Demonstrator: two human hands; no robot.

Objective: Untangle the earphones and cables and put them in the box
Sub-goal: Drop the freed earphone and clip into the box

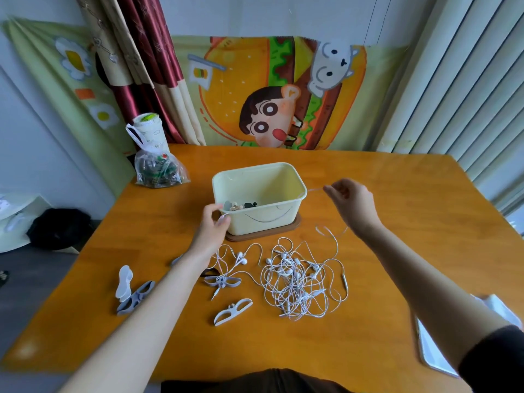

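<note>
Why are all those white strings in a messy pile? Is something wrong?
The white earphones lie knotted in a heap on the table, in front of the box. Nothing looks broken or spilled; they are only tangled.

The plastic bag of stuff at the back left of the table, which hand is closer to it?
Left. The left hand is at the box's near-left corner, diagonally right of the plastic bag. The right hand is beyond the box's right side, farther away.
</note>
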